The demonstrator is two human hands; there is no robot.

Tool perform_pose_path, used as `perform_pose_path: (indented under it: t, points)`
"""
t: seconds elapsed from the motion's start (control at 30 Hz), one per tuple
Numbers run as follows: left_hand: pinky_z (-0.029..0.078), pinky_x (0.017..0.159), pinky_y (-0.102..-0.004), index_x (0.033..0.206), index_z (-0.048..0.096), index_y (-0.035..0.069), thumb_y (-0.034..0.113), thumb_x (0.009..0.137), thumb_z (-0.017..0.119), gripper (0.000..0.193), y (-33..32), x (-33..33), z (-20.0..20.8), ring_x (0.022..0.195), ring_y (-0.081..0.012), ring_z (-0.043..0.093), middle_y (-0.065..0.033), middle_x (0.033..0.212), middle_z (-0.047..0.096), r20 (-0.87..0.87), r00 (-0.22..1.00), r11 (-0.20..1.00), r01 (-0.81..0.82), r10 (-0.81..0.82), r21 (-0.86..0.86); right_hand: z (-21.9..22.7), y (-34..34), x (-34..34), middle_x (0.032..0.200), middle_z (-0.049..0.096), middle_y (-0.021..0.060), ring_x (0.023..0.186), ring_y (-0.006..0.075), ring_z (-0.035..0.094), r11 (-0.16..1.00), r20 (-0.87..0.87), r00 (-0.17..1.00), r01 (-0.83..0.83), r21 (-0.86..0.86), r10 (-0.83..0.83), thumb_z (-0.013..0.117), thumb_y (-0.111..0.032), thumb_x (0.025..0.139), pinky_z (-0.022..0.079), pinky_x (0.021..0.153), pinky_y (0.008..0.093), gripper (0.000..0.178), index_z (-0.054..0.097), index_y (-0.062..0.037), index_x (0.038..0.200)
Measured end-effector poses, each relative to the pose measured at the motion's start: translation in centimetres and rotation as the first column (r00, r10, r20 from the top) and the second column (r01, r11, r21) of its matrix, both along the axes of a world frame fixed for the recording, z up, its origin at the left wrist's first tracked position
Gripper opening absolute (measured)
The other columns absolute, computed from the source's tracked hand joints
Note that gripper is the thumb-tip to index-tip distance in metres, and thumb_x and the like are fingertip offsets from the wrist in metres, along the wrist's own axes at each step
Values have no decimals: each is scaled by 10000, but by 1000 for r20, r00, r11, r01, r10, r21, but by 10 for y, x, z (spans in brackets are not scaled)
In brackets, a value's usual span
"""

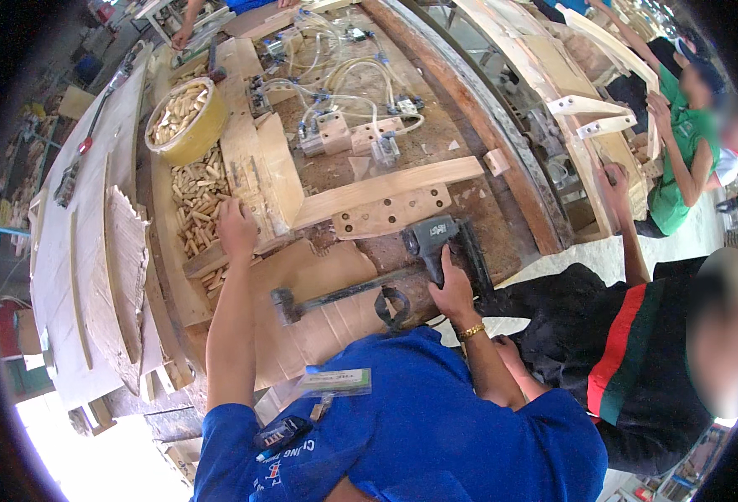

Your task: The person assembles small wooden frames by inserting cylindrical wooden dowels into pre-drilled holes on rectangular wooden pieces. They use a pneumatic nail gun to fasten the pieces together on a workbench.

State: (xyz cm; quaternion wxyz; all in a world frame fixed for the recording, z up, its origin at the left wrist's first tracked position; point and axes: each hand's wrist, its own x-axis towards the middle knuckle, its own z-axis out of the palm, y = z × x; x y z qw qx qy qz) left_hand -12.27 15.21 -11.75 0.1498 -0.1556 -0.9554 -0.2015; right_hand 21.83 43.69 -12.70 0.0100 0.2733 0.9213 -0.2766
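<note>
My right hand [454, 289] is wrapped round the handle of a dark nail gun [431, 238], which lies over the workbench just in front of my body. At the right edge of a wooden bin of loose dowels [201, 194], my left hand [237, 227] reaches down with its fingers bent together. Whatever is in those fingers is hidden. Beyond the nail gun lies a pale wooden piece with several dark holes [392, 212]. A long wooden strip [390, 191] runs along its far side. A hammer [285, 305] rests on cardboard between my arms, near a black ring-shaped piece [392, 308].
A yellow tub of dowels [186, 146] stands at the far end of the bin. Clear tubing and metal fixtures [339, 125] spread over the bench beyond. A dark-sleeved person [636, 351] is close on my right; another in green [682, 151] works farther off.
</note>
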Motion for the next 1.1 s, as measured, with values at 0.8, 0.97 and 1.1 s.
perform_pose_path:
  t: [0.8, 0.97, 1.1]
  points:
    - [446, 875, -463, 1074, 598, 34, 205, 855, 538, 285, -4, 0, 0, 1025, -372, 552, -172, 1111, 576, -6, 1000, 999, -29, 29, 21, 4, 0, -6, 860, 656, 278, 779, 450, 630, 991, 122, 989, 98, -93, -87, 653, -316, 713, 496, 720, 506, 1029, 34, -133, 1515]
    - [446, 896, -460, 1109, 601, 43, 227, 876, 523, 307, -9, -5, -10, 1045, -360, 556, -164, 1138, 576, -19, 999, 999, -42, 42, 5, 2, -3, -5, 852, 657, 276, 768, 447, 634, 992, 104, 989, 111, -60, -104, 662, -320, 713, 498, 705, 503, 1021, 58, -137, 1516]
    - [444, 909, -454, 1127, 603, 55, 231, 889, 516, 309, -9, -7, -11, 1069, -347, 555, -160, 1178, 568, -18, 999, 998, -41, 40, -45, 4, -4, -2, 869, 654, 288, 781, 452, 635, 994, 23, 996, 83, -77, -81, 675, -305, 730, 500, 725, 500, 1031, 31, -114, 1512]
